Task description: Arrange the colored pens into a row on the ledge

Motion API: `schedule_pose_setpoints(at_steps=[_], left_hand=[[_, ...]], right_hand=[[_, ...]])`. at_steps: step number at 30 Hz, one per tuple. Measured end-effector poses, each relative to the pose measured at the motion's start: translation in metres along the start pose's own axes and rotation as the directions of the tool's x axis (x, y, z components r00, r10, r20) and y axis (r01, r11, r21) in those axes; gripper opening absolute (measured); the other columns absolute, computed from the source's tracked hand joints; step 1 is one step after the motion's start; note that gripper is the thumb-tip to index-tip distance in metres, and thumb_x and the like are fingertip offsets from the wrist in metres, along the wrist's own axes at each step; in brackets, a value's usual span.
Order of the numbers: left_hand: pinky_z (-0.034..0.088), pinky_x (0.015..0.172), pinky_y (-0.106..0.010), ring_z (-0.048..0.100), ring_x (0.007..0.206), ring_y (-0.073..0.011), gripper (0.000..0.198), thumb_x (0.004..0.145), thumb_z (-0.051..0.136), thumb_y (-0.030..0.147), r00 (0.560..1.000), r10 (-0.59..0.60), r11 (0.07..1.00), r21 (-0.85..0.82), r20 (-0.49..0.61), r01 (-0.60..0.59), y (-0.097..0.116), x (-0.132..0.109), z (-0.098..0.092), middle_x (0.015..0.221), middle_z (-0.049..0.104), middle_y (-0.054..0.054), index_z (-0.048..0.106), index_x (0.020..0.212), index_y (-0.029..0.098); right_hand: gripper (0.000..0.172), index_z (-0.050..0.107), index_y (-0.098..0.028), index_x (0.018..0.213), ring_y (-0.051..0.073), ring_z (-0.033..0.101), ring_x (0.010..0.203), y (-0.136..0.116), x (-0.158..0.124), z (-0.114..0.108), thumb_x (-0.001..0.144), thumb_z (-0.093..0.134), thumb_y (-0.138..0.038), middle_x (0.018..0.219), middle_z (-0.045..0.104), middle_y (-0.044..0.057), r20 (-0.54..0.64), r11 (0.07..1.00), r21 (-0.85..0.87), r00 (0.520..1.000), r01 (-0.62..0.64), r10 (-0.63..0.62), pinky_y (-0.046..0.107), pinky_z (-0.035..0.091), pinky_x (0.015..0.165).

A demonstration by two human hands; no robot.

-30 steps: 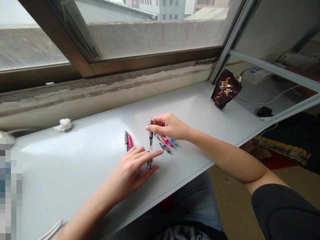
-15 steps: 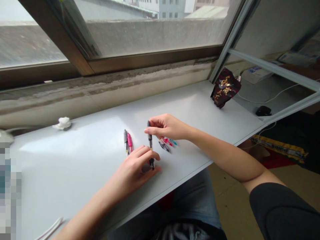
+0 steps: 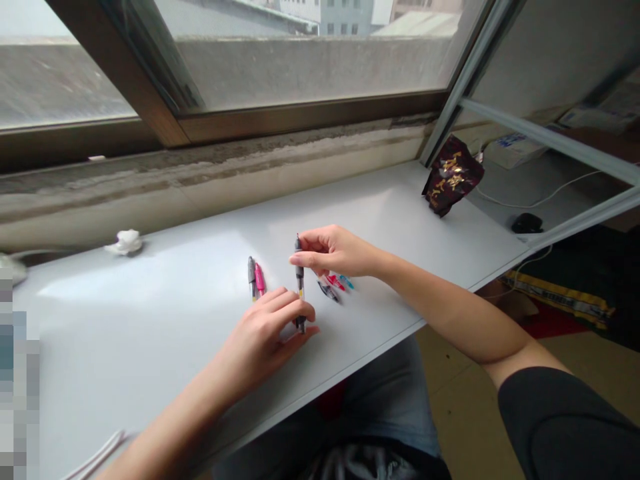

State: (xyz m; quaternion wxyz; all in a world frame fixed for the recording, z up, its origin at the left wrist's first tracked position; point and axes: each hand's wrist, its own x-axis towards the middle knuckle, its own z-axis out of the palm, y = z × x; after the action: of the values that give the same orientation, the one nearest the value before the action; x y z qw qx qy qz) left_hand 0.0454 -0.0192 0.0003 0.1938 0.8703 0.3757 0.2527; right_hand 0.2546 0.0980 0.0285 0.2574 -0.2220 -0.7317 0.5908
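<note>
A dark gel pen stands nearly upright between my hands, its pointed tip at the top. My right hand pinches its grip section between thumb and fingers. Lower down, the curled fingers and thumb of my left hand close about the pen's dark bottom end, partly hiding it. Just beyond the left knuckles lie a grey-black pen and a pink pen, side by side, their near ends covered by that hand. Beneath my right wrist are a black pen cap, a red cap and a blue cap.
The white desk runs below a window ledge. A crumpled white tissue is at the back left, a dark printed packet at the back right. A metal frame post rises beside it. White cable lies front left.
My right fingers have risen slightly along with the pen, and its bare tip now shows above them. My left hand keeps nearly the same place at the lower end.
</note>
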Motion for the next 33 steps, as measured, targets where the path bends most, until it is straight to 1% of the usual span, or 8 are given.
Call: schedule_pose_setpoints(at_steps=[6,11,15,19,23,25,29,33], left_hand=[[0.048,0.074,-0.028,0.061,0.086,-0.0178,0.002,0.105,0.064,0.024,0.998,-0.064,0.997,-0.047,0.013,0.064,0.0012,-0.0013,0.0015,0.096,0.063,-0.001,0.065,0.107,0.024],[0.048,0.076,-0.029,0.061,0.084,-0.0176,0.009,0.106,0.060,0.022,0.998,-0.062,0.997,-0.036,0.002,0.062,0.0007,-0.0005,-0.0007,0.091,0.064,-0.001,0.064,0.098,0.023],[0.049,0.076,-0.029,0.062,0.084,-0.0177,0.006,0.105,0.063,0.024,0.998,-0.057,0.997,-0.045,0.017,0.057,-0.0005,-0.0014,-0.0006,0.091,0.065,-0.001,0.065,0.099,0.023],[0.048,0.076,-0.029,0.062,0.083,-0.0173,0.010,0.106,0.060,0.021,0.998,-0.056,0.997,-0.044,0.015,0.057,-0.0027,-0.0025,0.0001,0.090,0.066,-0.001,0.064,0.097,0.023],[0.050,0.078,-0.028,0.064,0.087,-0.0178,0.003,0.103,0.065,0.022,0.997,-0.075,0.995,-0.070,0.034,0.077,-0.0034,-0.0020,-0.0010,0.097,0.068,-0.001,0.065,0.105,0.024],[0.050,0.078,-0.028,0.064,0.086,-0.0176,0.002,0.103,0.065,0.022,0.997,-0.067,0.995,-0.074,0.032,0.069,-0.0024,-0.0008,-0.0022,0.096,0.068,-0.001,0.065,0.104,0.024],[0.050,0.081,-0.031,0.065,0.085,-0.0186,0.011,0.107,0.060,0.024,0.999,-0.052,0.998,-0.033,0.006,0.052,0.0004,0.0017,-0.0052,0.090,0.069,-0.001,0.067,0.097,0.023],[0.051,0.081,-0.032,0.066,0.086,-0.0195,0.009,0.106,0.062,0.026,0.998,-0.055,0.998,-0.035,0.018,0.055,0.0015,0.0014,-0.0064,0.091,0.071,-0.002,0.069,0.100,0.023]], right_hand=[[0.045,0.052,-0.020,0.074,0.009,0.051,0.055,0.0007,-0.0013,-0.0002,0.091,0.080,-0.051,0.061,0.054,-0.007,-0.024,0.999,-0.045,1.000,-0.011,0.010,0.023,0.040,0.054],[0.044,0.055,-0.019,0.077,0.009,0.052,0.056,0.0012,-0.0017,-0.0009,0.090,0.080,-0.053,0.062,0.055,-0.006,-0.033,0.998,-0.059,0.999,-0.013,0.011,0.023,0.041,0.054],[0.045,0.055,-0.019,0.076,0.010,0.053,0.057,-0.0014,-0.0023,-0.0002,0.091,0.079,-0.054,0.062,0.056,-0.006,-0.015,0.995,-0.091,1.000,-0.029,0.027,0.024,0.041,0.055],[0.043,0.057,-0.018,0.080,0.010,0.054,0.058,-0.0024,-0.0027,-0.0006,0.092,0.077,-0.055,0.064,0.058,-0.005,-0.015,0.994,-0.103,0.999,-0.039,0.038,0.024,0.042,0.056],[0.043,0.057,-0.019,0.079,0.010,0.054,0.058,-0.0005,-0.0029,-0.0015,0.092,0.077,-0.054,0.063,0.058,-0.005,-0.015,0.993,-0.114,0.999,-0.038,0.036,0.024,0.042,0.056],[0.043,0.057,-0.019,0.079,0.011,0.054,0.057,0.0003,-0.0030,-0.0016,0.093,0.077,-0.054,0.063,0.058,-0.005,-0.010,0.992,-0.122,0.999,-0.043,0.042,0.024,0.042,0.056],[0.043,0.058,-0.019,0.081,0.011,0.054,0.058,-0.0012,-0.0036,-0.0012,0.093,0.075,-0.056,0.063,0.060,-0.004,-0.026,0.991,-0.127,0.999,-0.047,0.044,0.024,0.042,0.057],[0.043,0.059,-0.018,0.080,0.011,0.055,0.059,-0.0044,-0.0045,-0.0013,0.093,0.075,-0.056,0.064,0.060,-0.004,-0.013,0.988,-0.146,0.999,-0.045,0.043,0.025,0.043,0.059]])
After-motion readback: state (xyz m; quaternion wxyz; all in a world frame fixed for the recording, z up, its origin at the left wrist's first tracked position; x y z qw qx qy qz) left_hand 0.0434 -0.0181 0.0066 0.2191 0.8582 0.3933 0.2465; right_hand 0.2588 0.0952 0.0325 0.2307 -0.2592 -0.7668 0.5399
